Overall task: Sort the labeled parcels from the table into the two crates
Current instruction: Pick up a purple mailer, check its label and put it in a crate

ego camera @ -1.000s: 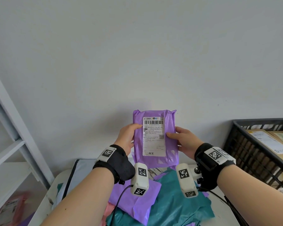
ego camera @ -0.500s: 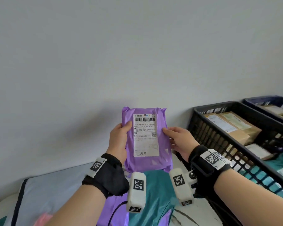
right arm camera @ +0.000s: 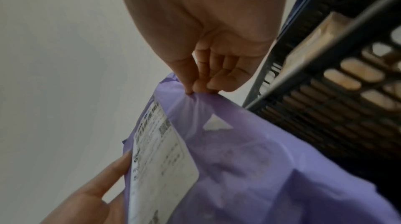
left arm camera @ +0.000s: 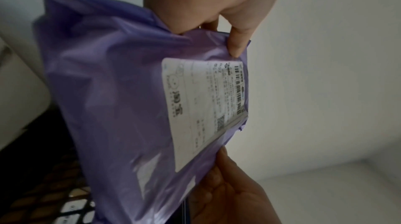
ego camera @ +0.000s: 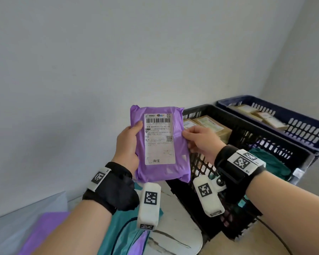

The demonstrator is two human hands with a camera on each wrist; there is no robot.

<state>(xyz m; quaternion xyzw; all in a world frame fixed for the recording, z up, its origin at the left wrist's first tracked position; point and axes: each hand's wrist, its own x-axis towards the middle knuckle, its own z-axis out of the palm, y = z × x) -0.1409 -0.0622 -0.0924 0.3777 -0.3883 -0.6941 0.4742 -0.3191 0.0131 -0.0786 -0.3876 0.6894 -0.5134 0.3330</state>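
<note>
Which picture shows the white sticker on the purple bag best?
The head view: the sticker faces the camera flat, barcode on top, text sharp. The left wrist view sees it sideways and dim on the purple bag. The right wrist view catches it slanted and blurry.

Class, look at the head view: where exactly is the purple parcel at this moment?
The purple parcel is held upright mid-frame between the left hand and right hand, above the table edge, just left of the black crate.

Upright purple parcel (ego camera: 159, 144), white label facing the camera, beside black crate (ego camera: 247, 144).
</note>
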